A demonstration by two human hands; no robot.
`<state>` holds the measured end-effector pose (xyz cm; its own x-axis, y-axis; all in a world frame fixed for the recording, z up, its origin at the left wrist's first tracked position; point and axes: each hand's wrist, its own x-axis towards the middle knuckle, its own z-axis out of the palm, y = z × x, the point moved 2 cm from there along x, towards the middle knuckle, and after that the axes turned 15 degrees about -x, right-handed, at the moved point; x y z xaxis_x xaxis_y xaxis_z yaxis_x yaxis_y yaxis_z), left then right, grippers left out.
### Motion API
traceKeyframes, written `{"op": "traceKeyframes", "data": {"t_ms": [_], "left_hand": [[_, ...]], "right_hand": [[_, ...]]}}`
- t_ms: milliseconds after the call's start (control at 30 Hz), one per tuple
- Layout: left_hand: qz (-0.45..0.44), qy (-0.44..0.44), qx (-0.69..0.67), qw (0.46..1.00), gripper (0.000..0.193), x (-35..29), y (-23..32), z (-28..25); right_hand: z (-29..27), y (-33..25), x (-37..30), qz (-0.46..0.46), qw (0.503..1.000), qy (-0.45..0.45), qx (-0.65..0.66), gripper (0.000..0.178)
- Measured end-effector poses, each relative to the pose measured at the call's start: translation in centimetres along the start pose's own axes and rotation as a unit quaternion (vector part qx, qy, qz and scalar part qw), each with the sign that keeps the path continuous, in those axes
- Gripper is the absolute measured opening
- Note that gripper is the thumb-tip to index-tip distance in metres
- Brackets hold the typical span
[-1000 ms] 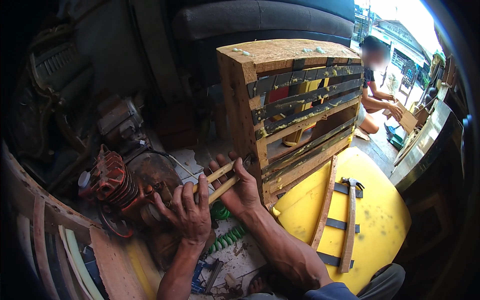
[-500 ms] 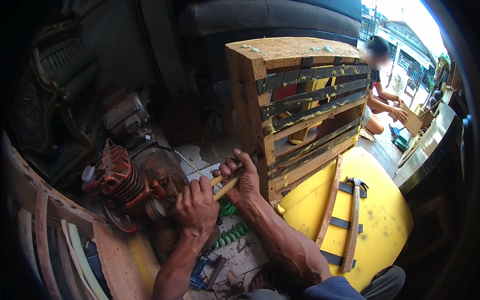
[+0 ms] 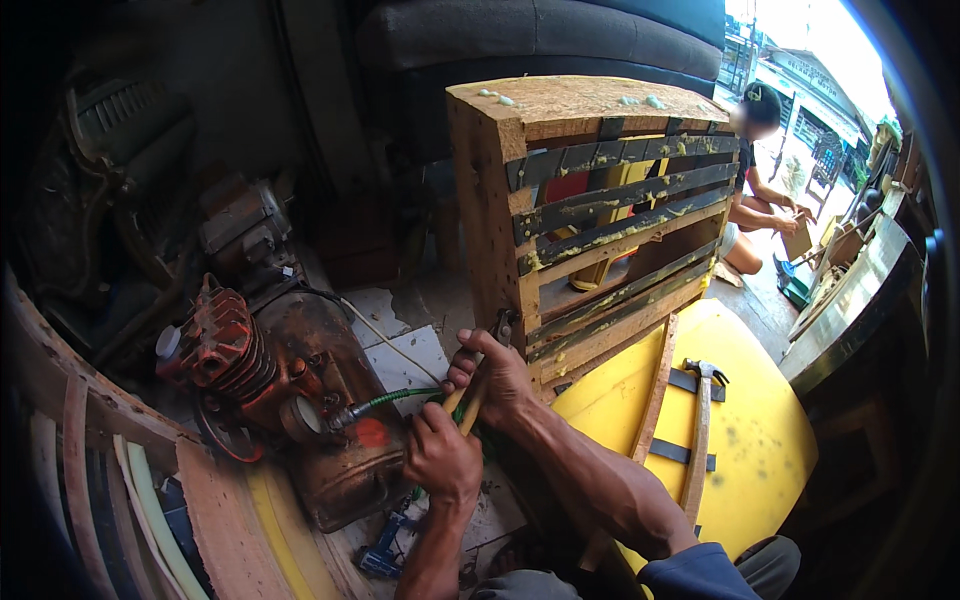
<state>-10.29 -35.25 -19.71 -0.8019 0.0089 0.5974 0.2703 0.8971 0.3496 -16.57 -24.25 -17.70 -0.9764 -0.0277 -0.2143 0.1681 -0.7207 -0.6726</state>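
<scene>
A pair of pincers (image 3: 503, 328) with dark jaws and yellowish handles is in my hands. The right hand (image 3: 500, 385) closes around the handles near the jaws, and the left hand (image 3: 442, 458) wraps their lower ends. The jaws touch the left side post of an upright wooden frame (image 3: 489, 190). What they bite on is too small to make out. Dark straps with yellow foam scraps run across the frame's slats.
A rusty air compressor (image 3: 330, 390) with a green hose (image 3: 395, 396) stands left. A yellow foam panel (image 3: 750, 430) lies right, bearing a claw hammer (image 3: 703, 420) and a wooden strip (image 3: 655, 390). A blue tool (image 3: 385, 545) lies below. A co-worker (image 3: 765, 180) crouches at far right.
Both hands have shifted with the pincers; the left moved right and downward. The jaws now show against the post. The co-worker's hands and held board have moved slightly.
</scene>
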Motion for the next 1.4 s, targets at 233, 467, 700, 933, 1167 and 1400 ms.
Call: {"op": "traceKeyframes", "data": {"t_ms": [233,467,700,933,1167,1400], "left_hand": [[-0.086,0.047,-0.088,0.991,0.033,-3.4,1.6,5.0],[-0.152,-0.036,-0.168,0.973,0.038,-3.3,1.6,5.7],[0.044,0.020,-0.023,0.999,0.045,1.9,-0.3,-1.9],[0.206,0.039,0.050,0.977,0.025,8.5,-0.5,-6.1],[0.108,-0.028,0.007,0.994,0.019,6.3,-1.4,-4.1],[-0.119,-0.033,-0.066,0.990,0.028,-1.6,1.1,1.7]], "right_hand": [[-2.7,0.0,0.0,-0.026,0.988,0.013,-0.151,0.026],[-4.5,0.9,-0.2,-0.047,0.966,0.022,-0.255,0.027],[-2.3,0.9,-0.7,-0.056,0.990,-0.106,-0.074,0.041],[0.4,0.1,-1.1,-0.057,0.990,-0.132,0.015,0.041],[-2.8,-1.9,-3.4,0.043,0.935,-0.101,-0.338,0.053],[-6.1,-5.5,-10.5,0.061,0.763,-0.172,-0.621,0.048]]}}
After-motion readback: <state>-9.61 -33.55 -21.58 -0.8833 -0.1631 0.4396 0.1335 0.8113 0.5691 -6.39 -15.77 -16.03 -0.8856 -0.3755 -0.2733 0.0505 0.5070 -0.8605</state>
